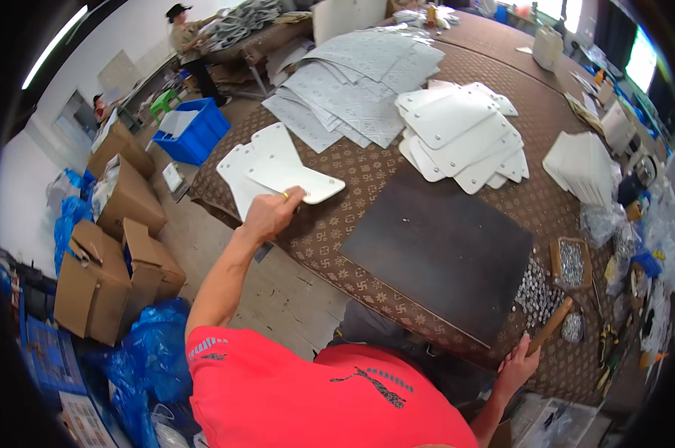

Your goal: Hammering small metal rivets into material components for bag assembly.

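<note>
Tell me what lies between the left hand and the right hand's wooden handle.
In the head view, a dark board lies on the patterned table between them.

Your table [337, 246] wears a brown patterned cloth. A dark square board [438, 250] lies on it just in front of you. To the left sit white cut panels [266, 168]. A second white stack [464, 134] lies beyond the board, and grey patterned sheets [352, 86] spread at the far side. Small silver rivets [537, 287] are scattered right of the board.
</note>
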A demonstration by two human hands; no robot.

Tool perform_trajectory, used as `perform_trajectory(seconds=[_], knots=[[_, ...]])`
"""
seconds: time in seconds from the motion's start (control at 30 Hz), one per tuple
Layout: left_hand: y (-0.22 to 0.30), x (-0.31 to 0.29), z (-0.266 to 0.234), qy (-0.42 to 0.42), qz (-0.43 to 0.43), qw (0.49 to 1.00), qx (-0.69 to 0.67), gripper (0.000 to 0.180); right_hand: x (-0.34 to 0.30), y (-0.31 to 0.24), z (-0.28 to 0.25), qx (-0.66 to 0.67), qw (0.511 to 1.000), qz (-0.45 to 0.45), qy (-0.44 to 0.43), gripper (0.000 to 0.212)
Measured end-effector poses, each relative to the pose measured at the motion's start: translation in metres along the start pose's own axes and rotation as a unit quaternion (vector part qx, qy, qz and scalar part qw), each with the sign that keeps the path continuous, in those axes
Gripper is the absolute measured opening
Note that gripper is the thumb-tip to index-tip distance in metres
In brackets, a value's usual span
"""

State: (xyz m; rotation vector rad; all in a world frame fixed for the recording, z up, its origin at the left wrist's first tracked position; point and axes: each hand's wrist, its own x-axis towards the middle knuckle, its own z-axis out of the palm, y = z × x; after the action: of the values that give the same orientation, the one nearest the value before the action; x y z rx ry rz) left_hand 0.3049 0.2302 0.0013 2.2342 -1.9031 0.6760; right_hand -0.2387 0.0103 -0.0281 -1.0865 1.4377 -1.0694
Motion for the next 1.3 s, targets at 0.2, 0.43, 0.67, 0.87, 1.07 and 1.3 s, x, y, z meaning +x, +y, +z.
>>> perform_trajectory(seconds=[0.2, 0.43, 0.67, 0.87, 1.07, 1.3], knots=[[0.116, 0.105, -0.066, 0.129, 0.051, 0.99, -0.038, 0.042, 0.008, -0.002, 0.01, 0.022, 1.0, 0.018, 0.002, 0.02], [0.29, 0.121, -0.006, -0.017, 0.159, 0.958, -0.238, 0.027, 0.004, -0.002, 0.011, 0.003, 1.0, 0.015, -0.011, 0.022], [0.233, 0.108, -0.006, -0.199, -0.013, 0.734, -0.649, 0.022, 0.0, -0.001, 0.003, -0.02, 1.0, 0.015, -0.015, 0.024], [0.149, 0.116, 0.011, -0.003, -0.266, 0.705, -0.657, 0.019, -0.012, -0.032, 0.028, -0.061, 0.995, -0.009, -0.079, 0.024], [0.146, 0.124, 0.046, -0.001, -0.252, 0.701, -0.668, 0.019, -0.027, -0.046, 0.084, -0.147, 0.966, -0.071, -0.201, 0.023], [0.147, 0.119, 0.062, -0.002, -0.22, 0.732, -0.645, 0.021, -0.044, -0.099, 0.115, -0.268, 0.898, -0.26, -0.234, 0.018]])
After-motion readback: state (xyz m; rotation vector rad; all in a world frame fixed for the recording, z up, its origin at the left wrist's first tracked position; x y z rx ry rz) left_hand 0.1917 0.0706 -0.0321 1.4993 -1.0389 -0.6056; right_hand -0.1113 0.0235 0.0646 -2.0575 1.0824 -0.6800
